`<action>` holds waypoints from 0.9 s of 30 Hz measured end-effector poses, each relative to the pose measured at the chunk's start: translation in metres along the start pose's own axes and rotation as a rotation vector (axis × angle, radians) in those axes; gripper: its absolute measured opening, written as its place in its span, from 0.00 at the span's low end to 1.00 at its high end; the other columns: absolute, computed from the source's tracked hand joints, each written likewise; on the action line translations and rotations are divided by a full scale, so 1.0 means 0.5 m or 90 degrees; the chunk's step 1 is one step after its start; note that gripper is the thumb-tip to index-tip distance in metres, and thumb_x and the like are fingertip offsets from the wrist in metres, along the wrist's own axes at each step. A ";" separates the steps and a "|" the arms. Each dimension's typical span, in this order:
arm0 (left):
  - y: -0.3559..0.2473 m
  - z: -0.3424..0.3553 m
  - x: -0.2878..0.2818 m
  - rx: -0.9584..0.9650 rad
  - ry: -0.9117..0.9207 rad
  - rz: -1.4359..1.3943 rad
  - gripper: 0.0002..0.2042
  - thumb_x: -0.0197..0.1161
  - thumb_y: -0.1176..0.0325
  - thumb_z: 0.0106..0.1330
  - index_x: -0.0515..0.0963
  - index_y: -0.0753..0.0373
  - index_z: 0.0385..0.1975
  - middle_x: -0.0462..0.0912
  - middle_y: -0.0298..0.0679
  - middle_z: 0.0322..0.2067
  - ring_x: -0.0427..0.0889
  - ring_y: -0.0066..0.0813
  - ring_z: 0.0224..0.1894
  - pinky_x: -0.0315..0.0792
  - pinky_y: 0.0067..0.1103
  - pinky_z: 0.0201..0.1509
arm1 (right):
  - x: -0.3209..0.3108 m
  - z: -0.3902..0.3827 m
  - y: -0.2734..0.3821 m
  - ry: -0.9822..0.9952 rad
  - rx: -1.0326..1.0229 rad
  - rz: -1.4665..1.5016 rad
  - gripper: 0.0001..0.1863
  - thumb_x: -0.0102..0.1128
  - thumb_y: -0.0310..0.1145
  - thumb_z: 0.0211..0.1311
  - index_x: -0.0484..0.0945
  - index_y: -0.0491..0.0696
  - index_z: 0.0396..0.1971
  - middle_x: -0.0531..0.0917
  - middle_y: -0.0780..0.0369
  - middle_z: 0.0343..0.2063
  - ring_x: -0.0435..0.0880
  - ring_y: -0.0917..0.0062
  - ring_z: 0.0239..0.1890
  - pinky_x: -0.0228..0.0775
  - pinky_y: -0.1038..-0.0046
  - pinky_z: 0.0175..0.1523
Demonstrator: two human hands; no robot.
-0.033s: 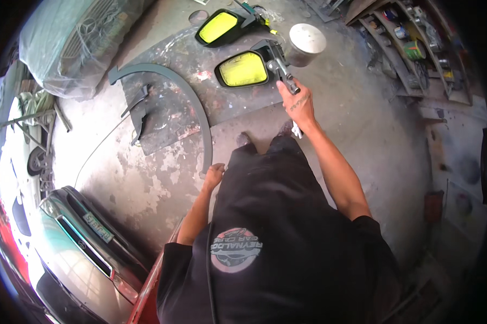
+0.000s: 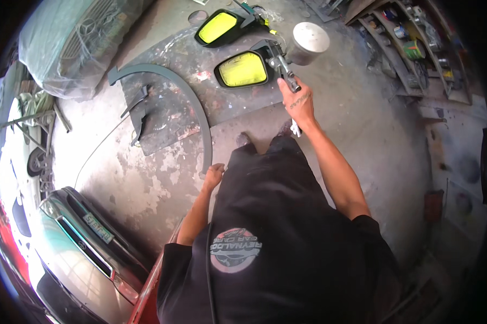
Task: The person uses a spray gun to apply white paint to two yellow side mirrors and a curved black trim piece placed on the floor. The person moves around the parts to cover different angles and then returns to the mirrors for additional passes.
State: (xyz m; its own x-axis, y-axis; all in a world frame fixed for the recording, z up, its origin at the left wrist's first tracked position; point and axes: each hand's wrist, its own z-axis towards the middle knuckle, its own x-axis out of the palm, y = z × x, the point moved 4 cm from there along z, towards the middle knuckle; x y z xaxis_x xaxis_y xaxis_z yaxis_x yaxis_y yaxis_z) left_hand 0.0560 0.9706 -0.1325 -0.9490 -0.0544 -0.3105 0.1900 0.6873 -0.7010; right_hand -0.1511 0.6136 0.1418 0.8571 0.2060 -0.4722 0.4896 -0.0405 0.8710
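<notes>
A person in a black shirt and dark trousers stands on a worn concrete floor, seen from above. The right hand is wrapped around a silver metal spray gun, out in front of the body and a little to the right. The gun's long axis runs forward from the hand and slightly left, its front end away from the person, overlapping in view the mount of the nearer of two black plastic side mirrors. A wide, round metal cup with a pale lid sits at the gun's front right, lid facing up; the lid hides whatever is inside. The nearer mirror and the farther mirror both have bright yellow-green faces and lie on a flat, dark, paint-spotted sheet on the floor. The left hand, low beside the left thigh, has its fingers curled next to the near end of a long, dark grey, arched trim strip; whether it grips the strip cannot be told. The strip bows forward and then left across the sheet. At upper right, a wooden shelf holds assorted cans, including a green one; their contents cannot be seen.
</notes>
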 end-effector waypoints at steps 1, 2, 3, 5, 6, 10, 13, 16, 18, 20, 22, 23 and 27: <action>0.004 0.001 -0.005 0.005 0.001 0.005 0.18 0.54 0.66 0.67 0.82 0.73 0.46 0.87 0.54 0.36 0.87 0.42 0.41 0.78 0.31 0.48 | -0.001 0.012 0.004 -0.032 -0.038 -0.012 0.16 0.62 0.41 0.66 0.82 0.40 0.38 0.80 0.56 0.15 0.83 0.62 0.19 0.72 0.62 0.31; 0.008 0.002 -0.007 0.001 0.003 0.001 0.18 0.54 0.66 0.67 0.82 0.73 0.47 0.87 0.54 0.36 0.87 0.42 0.41 0.78 0.31 0.48 | -0.003 0.025 0.006 -0.046 -0.037 -0.004 0.16 0.62 0.41 0.66 0.82 0.40 0.38 0.79 0.56 0.15 0.83 0.62 0.19 0.72 0.62 0.31; 0.012 0.005 -0.007 -0.003 0.006 -0.003 0.18 0.54 0.66 0.68 0.82 0.73 0.47 0.87 0.54 0.36 0.87 0.42 0.41 0.78 0.31 0.48 | -0.004 0.037 0.009 -0.061 -0.036 0.004 0.16 0.62 0.41 0.66 0.82 0.40 0.37 0.79 0.55 0.15 0.82 0.62 0.19 0.71 0.62 0.31; 0.035 0.008 -0.012 -0.022 0.002 -0.007 0.18 0.54 0.66 0.68 0.82 0.73 0.47 0.87 0.53 0.36 0.87 0.41 0.41 0.78 0.31 0.47 | 0.002 0.062 0.017 -0.085 -0.039 0.005 0.16 0.63 0.41 0.65 0.81 0.40 0.35 0.80 0.52 0.17 0.83 0.56 0.22 0.73 0.60 0.34; 0.046 0.009 -0.013 -0.036 -0.002 -0.010 0.18 0.54 0.66 0.68 0.82 0.73 0.48 0.87 0.53 0.36 0.87 0.41 0.41 0.78 0.31 0.47 | 0.009 0.075 0.015 -0.090 -0.049 0.001 0.17 0.62 0.41 0.65 0.81 0.40 0.35 0.81 0.51 0.18 0.83 0.54 0.24 0.73 0.59 0.36; 0.046 0.021 -0.029 -0.033 0.003 -0.020 0.18 0.54 0.66 0.68 0.82 0.72 0.49 0.87 0.52 0.34 0.87 0.36 0.38 0.78 0.28 0.44 | 0.031 0.104 0.010 -0.055 -0.045 -0.012 0.19 0.62 0.43 0.63 0.82 0.39 0.37 0.84 0.45 0.27 0.84 0.48 0.35 0.74 0.56 0.45; 0.036 0.027 -0.037 -0.075 0.013 -0.033 0.18 0.55 0.66 0.68 0.82 0.71 0.50 0.87 0.50 0.33 0.85 0.31 0.34 0.78 0.26 0.41 | 0.034 0.094 0.021 0.034 -0.027 -0.055 0.19 0.63 0.43 0.62 0.83 0.41 0.39 0.85 0.46 0.29 0.84 0.48 0.37 0.74 0.57 0.46; 0.029 0.030 -0.039 -0.102 0.016 -0.063 0.18 0.55 0.66 0.68 0.81 0.71 0.52 0.87 0.47 0.33 0.83 0.28 0.32 0.78 0.24 0.39 | 0.042 0.088 0.020 0.047 -0.036 -0.031 0.18 0.63 0.43 0.62 0.83 0.42 0.38 0.85 0.47 0.29 0.84 0.48 0.36 0.74 0.58 0.45; 0.033 0.031 -0.034 -0.081 0.023 -0.092 0.18 0.55 0.66 0.68 0.81 0.71 0.52 0.87 0.47 0.34 0.84 0.28 0.33 0.78 0.24 0.38 | 0.040 0.093 0.015 0.047 -0.016 -0.024 0.18 0.62 0.43 0.62 0.82 0.42 0.36 0.85 0.47 0.28 0.83 0.48 0.35 0.73 0.57 0.44; 0.021 0.030 -0.029 -0.070 0.033 -0.097 0.18 0.55 0.66 0.68 0.81 0.71 0.52 0.87 0.47 0.35 0.84 0.29 0.33 0.78 0.25 0.38 | 0.033 0.105 0.004 0.020 -0.023 -0.027 0.18 0.62 0.43 0.63 0.82 0.41 0.36 0.84 0.47 0.27 0.83 0.49 0.35 0.73 0.57 0.44; 0.005 0.025 -0.029 -0.069 0.040 -0.082 0.18 0.55 0.66 0.69 0.81 0.71 0.51 0.87 0.47 0.35 0.84 0.29 0.33 0.78 0.25 0.38 | 0.025 0.112 -0.004 -0.028 -0.012 0.004 0.17 0.62 0.43 0.64 0.82 0.41 0.35 0.84 0.47 0.27 0.83 0.48 0.35 0.73 0.57 0.44; -0.005 0.021 -0.030 -0.063 0.037 -0.075 0.18 0.55 0.66 0.69 0.81 0.71 0.51 0.87 0.47 0.35 0.84 0.29 0.33 0.78 0.25 0.38 | 0.022 0.115 -0.007 -0.051 -0.008 0.019 0.17 0.61 0.43 0.64 0.82 0.41 0.35 0.84 0.46 0.27 0.83 0.48 0.35 0.73 0.57 0.44; -0.068 -0.003 -0.043 -0.039 0.036 -0.015 0.18 0.54 0.66 0.69 0.81 0.72 0.51 0.87 0.46 0.34 0.84 0.30 0.32 0.78 0.25 0.38 | 0.005 0.116 -0.023 -0.143 -0.020 0.001 0.17 0.61 0.42 0.65 0.81 0.40 0.34 0.81 0.51 0.22 0.82 0.56 0.29 0.72 0.60 0.37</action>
State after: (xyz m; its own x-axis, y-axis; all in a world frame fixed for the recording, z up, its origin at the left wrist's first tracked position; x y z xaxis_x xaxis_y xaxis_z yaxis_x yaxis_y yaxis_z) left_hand 0.0697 0.9497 -0.1009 -0.9661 -0.0315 -0.2563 0.1531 0.7295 -0.6666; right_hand -0.1454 0.5577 0.1227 0.8735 -0.0176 -0.4866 0.4865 -0.0086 0.8736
